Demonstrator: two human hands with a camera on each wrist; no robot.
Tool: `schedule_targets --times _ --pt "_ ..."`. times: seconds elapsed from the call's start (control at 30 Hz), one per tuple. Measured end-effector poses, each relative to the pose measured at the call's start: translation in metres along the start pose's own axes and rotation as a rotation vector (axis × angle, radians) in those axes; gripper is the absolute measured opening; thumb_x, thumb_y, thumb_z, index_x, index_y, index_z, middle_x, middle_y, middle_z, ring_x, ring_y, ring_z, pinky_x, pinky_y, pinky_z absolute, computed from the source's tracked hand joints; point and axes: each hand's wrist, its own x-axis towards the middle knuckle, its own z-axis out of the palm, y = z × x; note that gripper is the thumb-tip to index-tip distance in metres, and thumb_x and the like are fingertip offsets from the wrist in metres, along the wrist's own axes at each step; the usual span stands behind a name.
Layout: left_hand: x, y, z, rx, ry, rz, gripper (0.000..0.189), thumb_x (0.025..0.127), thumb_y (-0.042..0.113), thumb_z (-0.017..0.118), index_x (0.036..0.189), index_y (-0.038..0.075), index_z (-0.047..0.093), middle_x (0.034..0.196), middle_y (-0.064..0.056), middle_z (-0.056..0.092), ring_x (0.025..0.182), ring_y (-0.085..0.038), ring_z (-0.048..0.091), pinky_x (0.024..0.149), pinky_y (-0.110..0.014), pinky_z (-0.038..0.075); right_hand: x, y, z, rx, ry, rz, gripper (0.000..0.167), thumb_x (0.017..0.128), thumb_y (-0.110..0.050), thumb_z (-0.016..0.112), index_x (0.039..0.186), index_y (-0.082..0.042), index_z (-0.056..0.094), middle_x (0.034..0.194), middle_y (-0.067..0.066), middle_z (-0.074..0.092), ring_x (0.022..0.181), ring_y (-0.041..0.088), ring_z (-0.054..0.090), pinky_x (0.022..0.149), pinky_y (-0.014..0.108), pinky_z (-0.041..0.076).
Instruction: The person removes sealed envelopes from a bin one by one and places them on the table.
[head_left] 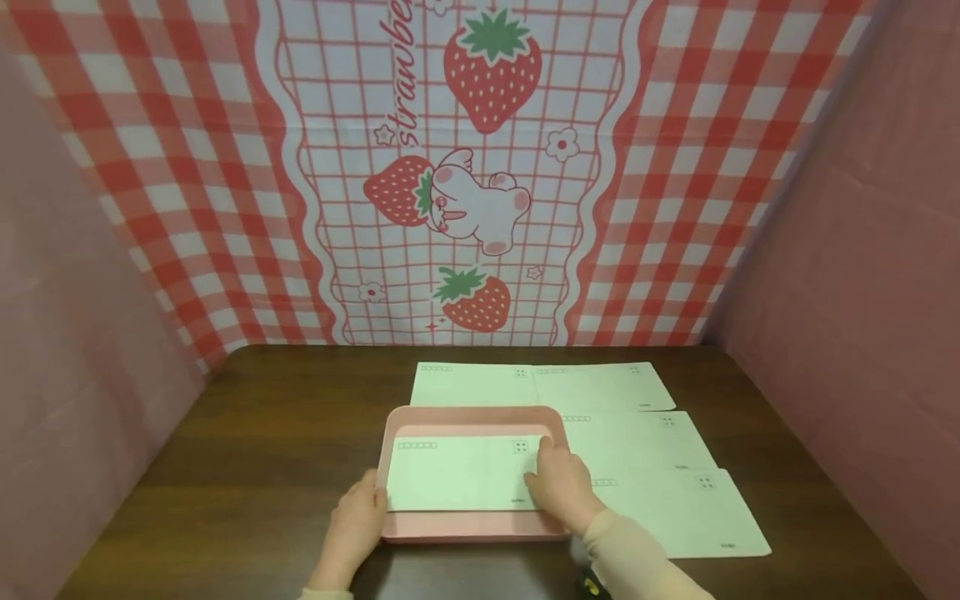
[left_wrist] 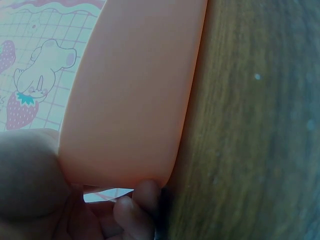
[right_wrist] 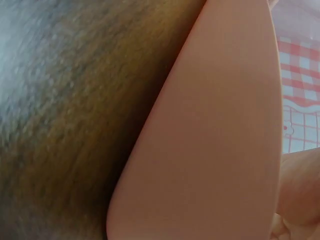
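Note:
A shallow pink tray (head_left: 472,527) stands near the front of the table, its outer wall filling much of both wrist views. Inside it lies a white envelope (head_left: 457,479) with a row of small boxes at its upper left and a stamp square at its upper right. My left hand (head_left: 354,521) grips the tray's left side, fingers against the outer wall. Over the tray's right rim reaches my right hand (head_left: 564,485), thumb on top of the envelope's right end, which it pinches; the fingers underneath are hidden. In the right wrist view only part of this hand shows.
Several more white envelopes lie flat behind and to the right of the tray, one at the back (head_left: 472,386) and one at the front right (head_left: 682,521). The brown wooden table (head_left: 247,467) ends at a strawberry-print checked cloth (head_left: 487,208), with pink cloth on both sides.

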Motion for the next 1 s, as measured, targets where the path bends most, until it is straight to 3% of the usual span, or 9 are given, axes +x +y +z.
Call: schedule_targets --times 0.23,0.43,0.73,1.0 --pt "0.0008 0.0012 0.0005 0.01 -0.005 -0.004 0.025 0.089 0.01 0.044 0.108 -0.003 0.053 0.092 -0.02 0.061 0.083 -0.041 0.059 0.065 -0.051 0.045 0.0003 0.0012 0.0003 0.033 0.017 0.012 0.052 0.076 -0.016 0.068 0.113 0.014 0.046 0.083 0.02 0.057 0.057 0.023 0.057 0.053 0.036 0.048" --pt "0.0008 0.0001 0.0007 0.004 -0.001 -0.021 0.025 0.089 0.011 0.043 0.109 -0.002 0.053 0.093 -0.02 0.061 0.084 -0.04 0.06 0.066 -0.051 0.045 0.0021 0.0036 0.0017 0.071 0.063 0.005 0.058 0.075 -0.016 0.07 0.116 0.014 0.043 0.103 0.028 0.055 0.071 0.034 0.062 0.063 0.041 0.05" --pt "0.0004 -0.0004 0.0003 0.001 -0.013 -0.029 0.026 0.089 0.012 0.042 0.109 -0.002 0.052 0.093 -0.019 0.061 0.085 -0.04 0.06 0.067 -0.051 0.045 0.0039 0.0032 0.002 0.188 0.104 0.038 0.064 0.067 -0.014 0.077 0.117 0.007 0.044 0.105 0.024 0.059 0.085 0.036 0.062 0.072 0.043 0.05" --pt "0.0005 0.0003 -0.0002 0.002 -0.037 -0.044 0.027 0.09 0.012 0.042 0.111 -0.003 0.051 0.096 -0.02 0.06 0.085 -0.039 0.06 0.067 -0.051 0.045 0.0048 0.0063 0.0011 0.219 0.106 0.02 0.058 0.068 -0.007 0.075 0.116 0.009 0.046 0.102 0.027 0.061 0.085 0.034 0.064 0.07 0.04 0.051"
